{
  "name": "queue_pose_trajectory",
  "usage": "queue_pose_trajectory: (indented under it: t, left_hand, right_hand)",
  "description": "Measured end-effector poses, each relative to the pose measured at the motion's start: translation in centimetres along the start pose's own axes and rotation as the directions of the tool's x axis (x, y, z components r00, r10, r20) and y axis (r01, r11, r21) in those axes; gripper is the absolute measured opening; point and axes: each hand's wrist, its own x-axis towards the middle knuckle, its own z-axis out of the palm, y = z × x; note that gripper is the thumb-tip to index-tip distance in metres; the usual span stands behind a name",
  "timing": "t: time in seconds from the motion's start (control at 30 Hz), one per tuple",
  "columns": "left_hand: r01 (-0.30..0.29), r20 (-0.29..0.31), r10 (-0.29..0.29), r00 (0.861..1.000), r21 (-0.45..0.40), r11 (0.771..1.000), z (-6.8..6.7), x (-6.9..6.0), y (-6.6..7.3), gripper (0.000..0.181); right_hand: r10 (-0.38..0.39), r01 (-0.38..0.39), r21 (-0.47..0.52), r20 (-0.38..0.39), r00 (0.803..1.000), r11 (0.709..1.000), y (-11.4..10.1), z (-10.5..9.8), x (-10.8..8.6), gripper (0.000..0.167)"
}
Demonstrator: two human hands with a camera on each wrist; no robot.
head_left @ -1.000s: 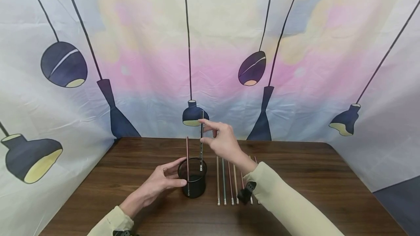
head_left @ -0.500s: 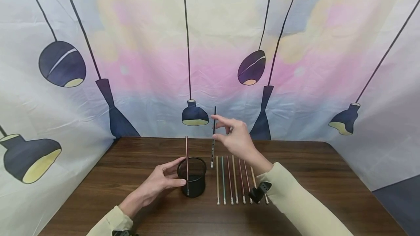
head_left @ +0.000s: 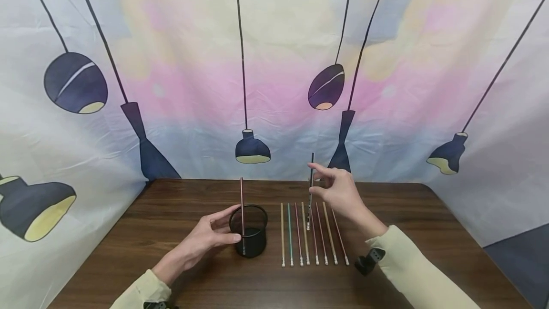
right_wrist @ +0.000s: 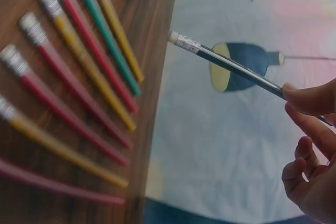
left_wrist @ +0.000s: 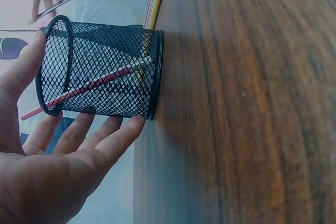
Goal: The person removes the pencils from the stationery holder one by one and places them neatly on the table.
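Observation:
My left hand (head_left: 201, 240) steadies a black mesh pencil cup (head_left: 252, 242), its thumb at the rim and its fingers along the side in the left wrist view. One red pencil (left_wrist: 84, 88) leans inside the cup, eraser end down. My right hand (head_left: 343, 192) pinches a dark pencil (right_wrist: 236, 68) between thumb and fingers. That pencil hangs almost upright above the row, its white eraser pointing down. Below it on the table lie several pencils side by side, among them a teal pencil (head_left: 290, 235) and a yellow pencil (head_left: 330, 232), erasers toward me.
The brown wood-grain table (head_left: 180, 213) reaches back to a fabric backdrop (head_left: 193, 85) printed with hanging lamps. Between the cup and the leftmost yellow pencil (head_left: 282, 235) is a narrow strip of bare table. A dark grey surface (head_left: 523, 261) shows beyond the right edge.
My right hand has carried the dark pencil away from the cup's mouth, to the right, and lowered it over the row. The left hand stays on the cup.

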Motion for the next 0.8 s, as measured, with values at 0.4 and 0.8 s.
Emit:
queue_pose_trajectory:
  t: [0.4, 0.8]
  left_hand:
    - [-0.006, 0.011, 0.006, 1.000, -0.001, 1.000, 0.1, 0.0, 0.0, 0.084]
    - [0.006, 0.001, -0.006, 1.000, 0.007, 1.000, 0.0, 0.0, 0.0, 0.081]
  right_hand:
    - [0.134, -0.130, -0.098, 0.035, 0.990, 0.987, 4.0, -2.8, -1.8, 0.061]
    - [0.228, -0.204, -0.159, 0.149, 0.962, 0.966, 7.2, -4.9, -2.9, 0.064]
